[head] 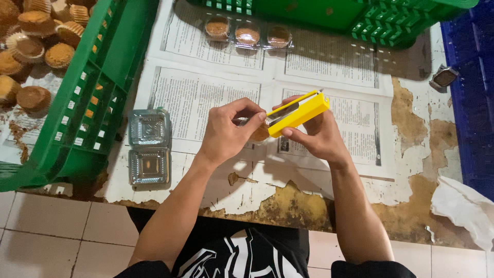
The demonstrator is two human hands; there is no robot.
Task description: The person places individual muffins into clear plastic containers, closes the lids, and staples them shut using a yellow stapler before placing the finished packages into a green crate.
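Newspaper sheets (pixel 206 98) cover the worn tabletop (pixel 411 201), so everything's placed off those. Left of them sits a green crate (pixel 98 98) full of brown cupcakes (pixel 36 36). At their left edge lies an open clear plastic clamshell (pixel 149 146). On their far end, three packed cakes (pixel 248 35) sit against another green crate (pixel 360 15). Crumpled white paper (pixel 463 206) lies off to the right.

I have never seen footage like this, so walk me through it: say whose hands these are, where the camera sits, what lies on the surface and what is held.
There is no machine here. One camera on a person's head looks down at their own bare hands. The right hand holds a yellow stapler; the left hand pinches a small clear pack with a brown cake at its mouth. Newspaper covers the surface. On it lie an open empty clear pack and three packed cakes. A green crate on the left holds loose cakes.
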